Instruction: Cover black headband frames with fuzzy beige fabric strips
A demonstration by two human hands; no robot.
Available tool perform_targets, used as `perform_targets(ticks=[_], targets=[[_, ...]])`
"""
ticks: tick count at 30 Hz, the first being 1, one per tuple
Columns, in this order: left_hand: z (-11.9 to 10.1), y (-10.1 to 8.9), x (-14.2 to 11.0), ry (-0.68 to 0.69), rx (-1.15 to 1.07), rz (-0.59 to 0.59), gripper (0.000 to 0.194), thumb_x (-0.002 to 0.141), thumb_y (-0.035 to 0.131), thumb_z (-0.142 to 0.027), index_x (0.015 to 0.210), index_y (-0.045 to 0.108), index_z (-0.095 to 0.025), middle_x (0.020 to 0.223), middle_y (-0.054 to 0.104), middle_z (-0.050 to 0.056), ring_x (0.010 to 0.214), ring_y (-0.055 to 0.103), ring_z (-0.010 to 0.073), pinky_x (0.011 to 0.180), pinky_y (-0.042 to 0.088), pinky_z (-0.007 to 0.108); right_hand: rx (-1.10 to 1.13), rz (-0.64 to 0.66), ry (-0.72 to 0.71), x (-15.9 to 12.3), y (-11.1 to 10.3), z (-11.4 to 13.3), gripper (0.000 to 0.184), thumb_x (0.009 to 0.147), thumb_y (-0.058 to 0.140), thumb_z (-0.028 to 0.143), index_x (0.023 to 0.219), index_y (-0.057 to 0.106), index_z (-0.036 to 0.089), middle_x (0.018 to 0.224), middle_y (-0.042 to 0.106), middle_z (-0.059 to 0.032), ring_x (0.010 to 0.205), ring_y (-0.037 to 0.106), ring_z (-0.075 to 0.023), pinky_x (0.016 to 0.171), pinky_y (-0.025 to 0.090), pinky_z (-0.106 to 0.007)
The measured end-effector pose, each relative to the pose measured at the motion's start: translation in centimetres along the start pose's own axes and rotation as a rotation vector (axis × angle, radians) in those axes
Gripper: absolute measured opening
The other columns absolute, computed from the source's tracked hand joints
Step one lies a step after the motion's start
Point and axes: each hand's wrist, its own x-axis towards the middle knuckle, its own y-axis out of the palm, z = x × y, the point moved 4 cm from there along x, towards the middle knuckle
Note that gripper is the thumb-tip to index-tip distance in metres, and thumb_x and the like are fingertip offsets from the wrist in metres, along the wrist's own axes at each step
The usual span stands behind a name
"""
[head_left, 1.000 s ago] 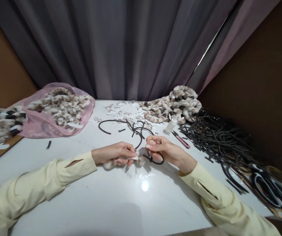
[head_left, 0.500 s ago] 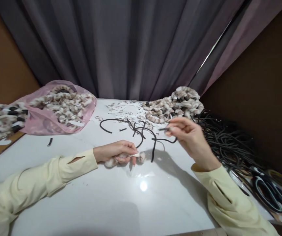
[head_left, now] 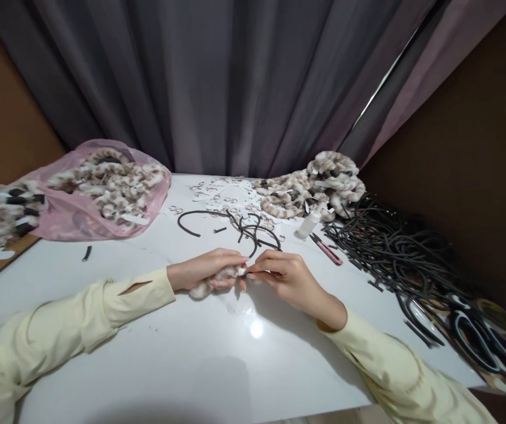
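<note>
My left hand [head_left: 217,268] is closed around a furry brown-and-white strip [head_left: 200,290], its white end [head_left: 241,271] poking out past the fingertips. Meeting that end from the right, my right hand [head_left: 286,277] pinches a piece of black cord [head_left: 246,275], of which only a small dark tip shows between the fingers. Whether the cord sits inside the strip or just against it I cannot tell. Just beyond both hands, cut black cords [head_left: 186,228] lie in loops on the white table [head_left: 169,353].
A pink bag [head_left: 65,218] of furry loops stands at the left, and more furry loops [head_left: 310,188] lie at the back. Small metal rings [head_left: 211,194] are scattered there. To the right are a small bottle [head_left: 309,225], pink thread snips [head_left: 327,249], heaped black cords [head_left: 394,241] and large scissors [head_left: 473,341].
My right hand has come down and left with the black cord, reaching the strip's white end. The bottle and snips it covered now show. My left hand stays nearly in place.
</note>
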Motion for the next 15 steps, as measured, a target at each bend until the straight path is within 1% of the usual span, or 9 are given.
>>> perform_targets(ticks=[2,4,5,6,8,10,12,15], targets=[[-0.01,0.03,-0.08,0.030,0.017,0.003,0.030,0.084,0.052,-0.044,0.076,0.046,-0.015,0.066,0.065,0.004,0.033,0.028,0.0008,0.033,0.010,0.017,-0.003,-0.007,-0.016,-0.06,0.13,-0.07,0.012,0.085,0.057,0.019,0.082,0.069,0.018,0.076,0.065,-0.0059,0.068,0.062,-0.0142,0.063,0.048,-0.024],[0.02,0.04,-0.16,0.066,0.050,0.004,0.030,0.081,0.057,-0.043,0.077,0.046,-0.016,0.071,0.066,0.005,0.037,0.033,0.0012,0.035,0.015,0.016,-0.017,-0.014,-0.034,-0.12,0.22,-0.16,0.013,0.085,0.056,0.017,0.080,0.068,0.017,0.076,0.064,-0.0063,0.068,0.061,-0.0141,0.062,0.048,-0.024],[0.04,0.02,-0.20,0.083,0.074,-0.002,0.030,0.078,0.061,-0.042,0.078,0.046,-0.016,0.070,0.066,0.004,0.039,0.036,0.0017,0.036,0.019,0.016,-0.027,-0.019,-0.041,-0.16,0.25,-0.21,0.014,0.085,0.055,0.016,0.080,0.068,0.016,0.076,0.064,-0.0064,0.068,0.061,-0.0141,0.061,0.048,-0.024],[0.08,0.00,-0.24,0.098,0.100,-0.012,0.030,0.075,0.065,-0.040,0.078,0.047,-0.016,0.065,0.064,0.002,0.040,0.038,0.0026,0.038,0.023,0.016,-0.034,-0.024,-0.044,-0.19,0.26,-0.26,0.014,0.085,0.055,0.016,0.081,0.068,0.016,0.076,0.064,-0.0065,0.068,0.061,-0.0142,0.061,0.048,-0.024],[0.21,-0.06,-0.29,0.115,0.156,-0.042,0.032,0.070,0.070,-0.038,0.080,0.048,-0.017,0.051,0.056,-0.005,0.040,0.042,0.0051,0.041,0.030,0.017,-0.038,-0.028,-0.042,-0.23,0.29,-0.35,0.014,0.085,0.055,0.016,0.082,0.068,0.016,0.076,0.064,-0.0064,0.068,0.061,-0.0143,0.061,0.048,-0.024],[0.35,-0.09,-0.30,0.130,0.196,-0.063,0.033,0.069,0.071,-0.039,0.081,0.048,-0.017,0.042,0.047,-0.010,0.039,0.044,0.0072,0.044,0.035,0.019,-0.031,-0.026,-0.030,-0.24,0.33,-0.41,0.014,0.085,0.055,0.017,0.082,0.068,0.017,0.077,0.064,-0.0063,0.069,0.061,-0.0144,0.062,0.048,-0.024],[0.47,-0.06,-0.29,0.150,0.218,-0.070,0.034,0.071,0.069,-0.041,0.082,0.048,-0.017,0.040,0.046,-0.010,0.038,0.044,0.0075,0.045,0.037,0.020,-0.027,-0.026,-0.022,-0.22,0.31,-0.42,0.013,0.085,0.055,0.018,0.082,0.068,0.017,0.078,0.064,-0.0062,0.069,0.061,-0.0144,0.062,0.048,-0.024],[0.60,-0.07,-0.29,0.168,0.264,-0.097,0.031,0.073,0.067,-0.041,0.080,0.047,-0.018,0.040,0.048,-0.009,0.035,0.040,0.0064,0.042,0.034,0.019,-0.029,-0.007,-0.037,-0.15,0.09,-0.39,0.014,0.085,0.054,0.016,0.085,0.068,0.017,0.079,0.063,-0.0062,0.070,0.061,-0.0143,0.062,0.048,-0.024]])
